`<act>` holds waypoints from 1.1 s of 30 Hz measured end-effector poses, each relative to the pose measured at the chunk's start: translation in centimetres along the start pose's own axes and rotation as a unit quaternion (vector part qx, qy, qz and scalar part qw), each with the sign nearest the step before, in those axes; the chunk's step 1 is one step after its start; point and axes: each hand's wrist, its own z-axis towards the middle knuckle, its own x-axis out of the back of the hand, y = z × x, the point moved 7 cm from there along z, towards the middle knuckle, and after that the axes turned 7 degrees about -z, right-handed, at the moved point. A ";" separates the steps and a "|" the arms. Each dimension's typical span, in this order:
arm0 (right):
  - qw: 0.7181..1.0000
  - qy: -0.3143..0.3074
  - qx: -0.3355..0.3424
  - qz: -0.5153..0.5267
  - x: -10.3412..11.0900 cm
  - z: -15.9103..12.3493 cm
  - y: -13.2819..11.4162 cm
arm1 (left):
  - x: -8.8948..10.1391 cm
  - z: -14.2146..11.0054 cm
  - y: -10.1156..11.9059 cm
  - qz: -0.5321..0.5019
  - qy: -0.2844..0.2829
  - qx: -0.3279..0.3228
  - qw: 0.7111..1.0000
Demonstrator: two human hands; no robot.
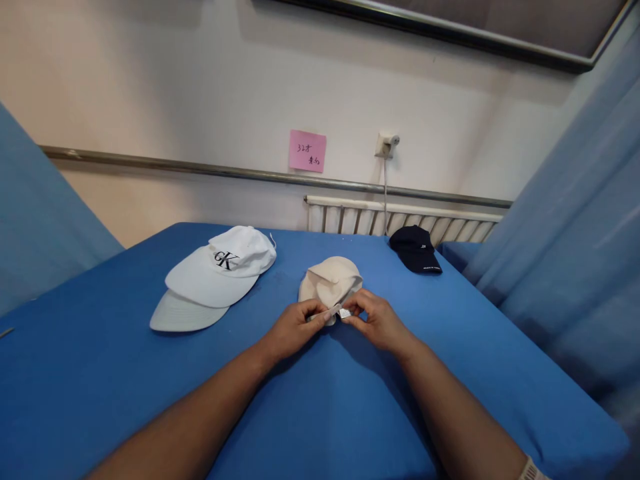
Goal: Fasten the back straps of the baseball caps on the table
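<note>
Right now, the person's left hand (295, 328) is pinching a narrow strap (326, 313) at the near edge of a soft beige fabric cap (334, 275), its thumb and fingers closing on the strip. The right hand (381, 321) is bending in from the other side, thumb and fingertips pinching the cap's near edge beside a small white label (345, 313). The beige cap is lying near the middle of the blue-covered table (310, 413), close to its far side, with its rounded crown facing away from the person.

Over to the left, a white cloth cap with black lettering (245, 252) is resting partly on top of another cap, whose pale grey brim (187, 315) is poking out underneath. Well to the right, a dark navy cap with small white lettering (414, 248) is sitting near the table's far edge, its brim pointing toward the near right.

Behind the table, a pink paper note with handwriting (307, 152) is hanging on the wall above a metal rail (210, 169), and a cable (385, 193) is running down from a white wall socket (384, 145) in front of a ribbed cream radiator (365, 217).
</note>
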 end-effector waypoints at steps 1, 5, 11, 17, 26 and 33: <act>1.000 -0.002 -0.002 -0.004 0.0 0.0 0.0 | -0.1 0.0 0.0 0.003 -0.001 0.003 1.000; 1.000 -0.002 -0.018 0.001 0.1 0.1 0.5 | -0.2 0.0 -0.4 -0.040 -0.013 0.023 0.999; 0.999 0.005 -0.026 0.029 -0.3 0.1 0.8 | -0.9 -0.2 -1.0 -0.088 -0.046 0.070 0.993; 0.999 0.004 -0.017 0.044 -0.7 0.1 0.4 | -1.1 -0.1 -1.5 -0.102 -0.058 0.074 0.990; 0.999 0.015 -0.022 0.039 -0.7 0.0 0.7 | -0.9 0.2 -2.5 -0.132 -0.064 0.076 0.986; 0.999 0.013 -0.016 0.038 -0.9 -0.1 0.7 | -1.3 0.1 -2.6 -0.119 -0.082 0.074 0.987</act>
